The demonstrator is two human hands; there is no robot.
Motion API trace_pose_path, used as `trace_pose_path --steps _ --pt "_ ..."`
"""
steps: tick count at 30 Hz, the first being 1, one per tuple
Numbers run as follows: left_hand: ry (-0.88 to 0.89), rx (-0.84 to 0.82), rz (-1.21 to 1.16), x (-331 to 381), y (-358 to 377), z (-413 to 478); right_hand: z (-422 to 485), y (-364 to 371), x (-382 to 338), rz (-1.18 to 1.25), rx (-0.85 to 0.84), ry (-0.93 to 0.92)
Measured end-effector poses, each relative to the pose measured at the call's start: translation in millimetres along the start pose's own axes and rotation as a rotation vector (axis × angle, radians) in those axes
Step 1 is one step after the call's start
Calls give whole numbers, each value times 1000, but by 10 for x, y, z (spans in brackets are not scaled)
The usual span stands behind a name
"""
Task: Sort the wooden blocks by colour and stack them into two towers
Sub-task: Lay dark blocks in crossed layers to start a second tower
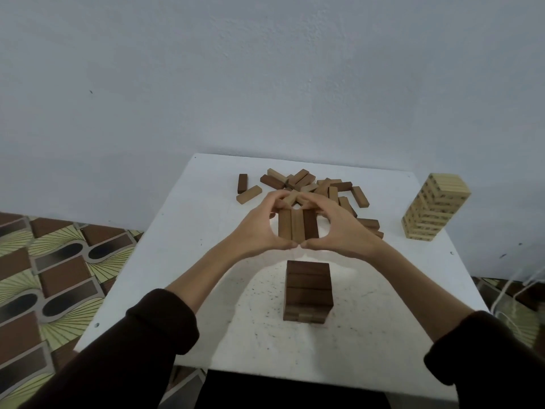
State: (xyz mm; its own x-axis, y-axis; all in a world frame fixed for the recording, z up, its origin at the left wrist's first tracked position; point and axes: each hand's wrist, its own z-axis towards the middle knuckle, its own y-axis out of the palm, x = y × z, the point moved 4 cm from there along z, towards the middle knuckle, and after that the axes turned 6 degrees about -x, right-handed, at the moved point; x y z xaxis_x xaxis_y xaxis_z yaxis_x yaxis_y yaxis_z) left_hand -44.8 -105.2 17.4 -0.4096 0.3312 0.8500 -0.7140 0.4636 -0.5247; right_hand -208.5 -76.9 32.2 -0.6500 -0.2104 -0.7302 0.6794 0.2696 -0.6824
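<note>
Above the white table (182,261), just beyond the dark tower (308,290), left hand (259,231) and right hand (342,228) clamp a row of three blocks (298,225) by its ends; light, rigid, smooth blocks probably slip apart unless squeezed evenly.

Far ends of three gripped blocks (298,227) behind fingers (280,199).

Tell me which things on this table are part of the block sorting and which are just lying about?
Part of the job:
- left hand and right hand, together holding a row of three blocks
- dark block tower, near the person
- pale block tower, far right
- pile of loose blocks

Just there:
- white table
- patterned floor
- white cords, right edge
</note>
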Motion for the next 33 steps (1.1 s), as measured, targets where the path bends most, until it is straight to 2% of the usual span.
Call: trace_pose_path --steps 8,14,24,33 --pt "54 -51 36 303 130 -403 -501 75 -159 -19 41 1" --pt "26 -105 67 333 294 -586 -769 189 -159 -41 -6 40" --pt "-16 -144 105 280 362 -697 -842 276 -71 -24 -58 85" --pt "-47 -145 110 231 361 -740 -893 287 47 -25 -16 103"
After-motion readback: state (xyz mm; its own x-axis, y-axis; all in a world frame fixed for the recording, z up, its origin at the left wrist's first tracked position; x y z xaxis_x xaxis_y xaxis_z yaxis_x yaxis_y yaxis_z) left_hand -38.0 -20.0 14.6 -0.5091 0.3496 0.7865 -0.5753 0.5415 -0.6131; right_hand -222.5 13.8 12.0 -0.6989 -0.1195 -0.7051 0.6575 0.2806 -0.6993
